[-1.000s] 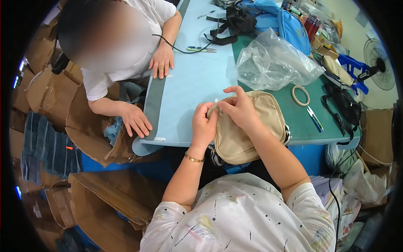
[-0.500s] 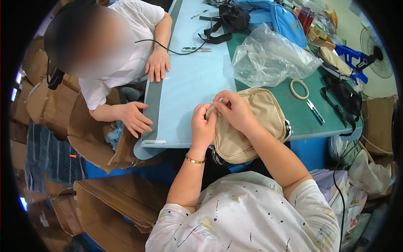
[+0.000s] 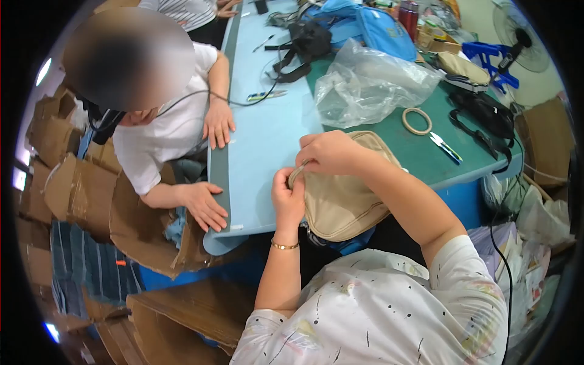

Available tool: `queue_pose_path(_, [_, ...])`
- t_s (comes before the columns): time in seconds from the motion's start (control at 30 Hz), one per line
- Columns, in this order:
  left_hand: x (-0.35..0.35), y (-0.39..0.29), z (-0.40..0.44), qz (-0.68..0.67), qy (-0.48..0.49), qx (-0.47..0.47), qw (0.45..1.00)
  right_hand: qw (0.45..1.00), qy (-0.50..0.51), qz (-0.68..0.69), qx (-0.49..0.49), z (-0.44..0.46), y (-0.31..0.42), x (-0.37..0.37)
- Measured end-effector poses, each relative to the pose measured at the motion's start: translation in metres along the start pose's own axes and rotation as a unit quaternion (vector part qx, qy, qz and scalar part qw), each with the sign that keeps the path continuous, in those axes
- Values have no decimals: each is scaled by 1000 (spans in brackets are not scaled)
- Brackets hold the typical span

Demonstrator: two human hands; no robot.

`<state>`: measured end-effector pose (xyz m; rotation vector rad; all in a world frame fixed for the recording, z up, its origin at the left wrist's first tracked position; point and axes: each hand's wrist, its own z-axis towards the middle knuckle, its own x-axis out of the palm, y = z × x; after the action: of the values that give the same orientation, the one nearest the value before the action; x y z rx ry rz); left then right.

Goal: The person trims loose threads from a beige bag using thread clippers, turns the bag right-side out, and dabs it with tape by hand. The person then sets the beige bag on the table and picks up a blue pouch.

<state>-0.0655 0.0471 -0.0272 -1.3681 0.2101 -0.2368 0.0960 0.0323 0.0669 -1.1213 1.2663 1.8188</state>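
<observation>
A beige fabric bag (image 3: 347, 207) rests at the table's front edge, close to my body. My left hand (image 3: 288, 198) is closed on the bag's left upper edge, where a narrow curved band of the same beige stands up. With bent fingers, my right hand (image 3: 331, 155) pinches that same part from above, its wrist crossing over the bag. What lies between the right fingertips is mostly hidden. Part of the bag's right side is covered by my right forearm.
On the table are a clear plastic bag (image 3: 371, 85), a tape roll (image 3: 417, 121), snips (image 3: 446, 148), more snips (image 3: 266, 96) and a black bag (image 3: 482, 115). A co-worker's hands (image 3: 205, 205) rest along the left edge. Cardboard boxes (image 3: 188, 310) stand below left.
My view has shifted, so the table appears further left. My right hand has turned more over the bag's edge, with its elbow further out. The co-worker leans and another person shows behind.
</observation>
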Motion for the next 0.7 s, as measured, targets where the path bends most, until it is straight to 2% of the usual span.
queue_pose_path(0.03, [2, -1, 0, -4, 12, 6, 1000, 999, 42, -21, 1, 1, 1, -4])
queue_pose_path(0.1, [4, -5, 0, -78, 7, 32, 996, 1000, 26, -13, 0, -4, -1, 1])
queue_pose_path(0.17, [2, -13, -1, -55, 33, 22, 998, 1000, 15, -3, -9, -19, -1, 3])
queue_pose_path(0.23, [-1, -13, -3, 69, 5, 97, 993, 995, -64, 59, 43, -51, 10, -15])
queue_pose_path(0.3, [-8, -13, -13, 53, -14, 67, 996, 975, -210, -24, 70, -85, -6, -15])
queue_pose_path(0.37, [-15, -15, -20, 8, -34, -7, 999, 947, -261, -61, 178, -120, -18, -17])
queue_pose_path(0.4, [-18, -10, -22, -12, -33, -11, 999, 948, -259, -59, 176, -136, -24, -13])
queue_pose_path(0.43, [-17, -11, -23, -11, -35, -14, 999, 942, -233, 113, 213, -152, -28, -5])
queue_pose_path(0.47, [-15, -12, -23, -89, -36, -59, 994, 906, -200, 281, 247, -164, -30, 3])
queue_pose_path(0.5, [-13, -14, -23, -165, -39, -104, 980, 905, -197, 284, 250, -169, -25, 6])
queue_pose_path(0.63, [-3, -36, -20, -119, -38, -125, 984, 869, -208, 354, 275, -176, -9, 10])
queue_pose_path(0.7, [-3, -40, -12, -251, 68, -85, 962, 777, -293, 494, 256, -177, -19, 15])
